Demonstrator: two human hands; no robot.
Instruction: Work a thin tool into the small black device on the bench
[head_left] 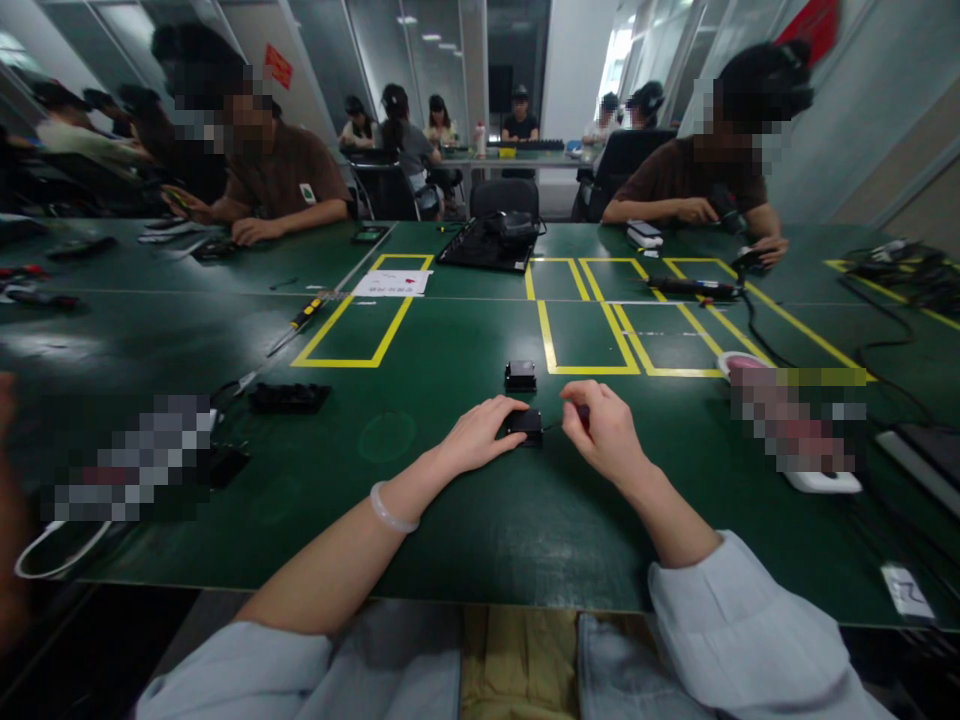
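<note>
My left hand rests on the green table with its fingers curled over a small black box, holding it down. My right hand sits just right of that box, fingers pinched around a small dark tool or part that I cannot make out. A second small black box lies a little farther away, untouched. A pale bangle circles my left wrist.
Yellow tape rectangles mark the table. A black tray and a screwdriver lie to the left, a laptop-like black unit at the back. Two people sit across the table; cables run at the right.
</note>
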